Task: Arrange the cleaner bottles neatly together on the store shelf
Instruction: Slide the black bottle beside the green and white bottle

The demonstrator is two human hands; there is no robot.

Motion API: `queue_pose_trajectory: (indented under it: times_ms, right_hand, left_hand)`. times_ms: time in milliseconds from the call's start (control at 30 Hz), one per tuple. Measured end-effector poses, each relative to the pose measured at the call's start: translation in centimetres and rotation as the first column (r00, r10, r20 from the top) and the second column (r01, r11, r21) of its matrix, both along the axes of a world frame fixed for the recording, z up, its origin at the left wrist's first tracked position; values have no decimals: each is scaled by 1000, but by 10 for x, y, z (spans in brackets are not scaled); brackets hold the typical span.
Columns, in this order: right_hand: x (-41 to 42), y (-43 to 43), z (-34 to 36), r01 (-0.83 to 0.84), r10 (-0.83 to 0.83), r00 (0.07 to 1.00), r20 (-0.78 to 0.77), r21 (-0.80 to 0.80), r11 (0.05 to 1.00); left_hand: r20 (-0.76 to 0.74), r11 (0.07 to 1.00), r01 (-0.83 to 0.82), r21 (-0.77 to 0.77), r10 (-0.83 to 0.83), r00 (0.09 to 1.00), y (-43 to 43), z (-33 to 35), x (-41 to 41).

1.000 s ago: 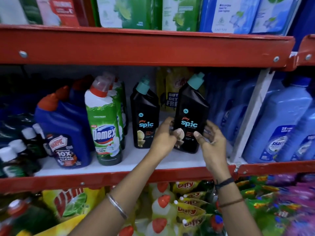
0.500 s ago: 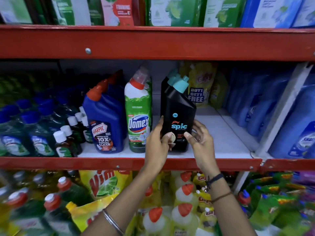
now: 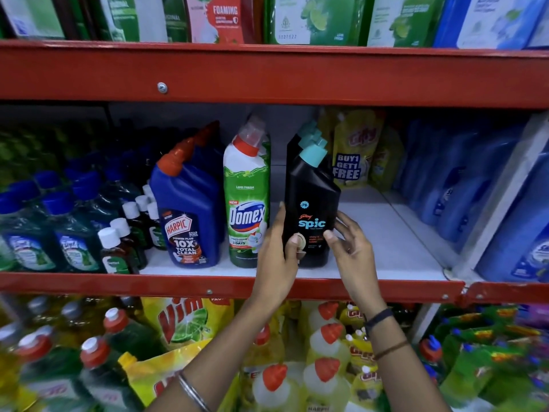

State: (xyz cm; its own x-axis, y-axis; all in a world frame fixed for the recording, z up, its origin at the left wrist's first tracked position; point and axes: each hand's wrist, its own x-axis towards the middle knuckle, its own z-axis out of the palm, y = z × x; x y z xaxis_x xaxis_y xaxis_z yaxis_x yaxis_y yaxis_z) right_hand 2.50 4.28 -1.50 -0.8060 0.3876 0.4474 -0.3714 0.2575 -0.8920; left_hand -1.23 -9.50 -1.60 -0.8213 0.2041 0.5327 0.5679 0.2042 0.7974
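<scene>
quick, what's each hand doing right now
Left hand: fingers closed on the black Spic bottle, thumb on its label.
Right hand: open, fingers spread beside the bottle; contact cannot be told.

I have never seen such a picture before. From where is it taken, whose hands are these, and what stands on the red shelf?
The picture comes from a wide-angle camera worn on a person's head, looking forward and down, so the two bare arms rising from the bottom belong to the wearer. There is no machine here. The red shelf is in a store. On it stand a blue Harpic bottle, a green and white Domex bottle and a black Spic bottle, with more teal caps lined up behind it. The left hand presses the black bottle's left side, thumb on its front. The right hand is open, fingertips at its right side. The bottle stands upright on the shelf.
</scene>
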Motion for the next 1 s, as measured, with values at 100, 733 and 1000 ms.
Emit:
queue_pose_trajectory:
  times_ms: [100, 733, 1000]
  right_hand:
    - [6, 1, -6, 13, -12, 1000, 14, -37, 999]
    - [16, -19, 5, 134, -134, 991, -10, -21, 991]
    - [12, -106, 0, -138, 140, 983, -121, 27, 990]
  left_hand:
    - [25, 999, 45, -13, -44, 999, -3, -1, 3]
    - [-17, 998, -31, -55, 31, 999, -9, 3, 15]
    - [8, 942, -245, 229, 250, 968, -63, 7, 18]
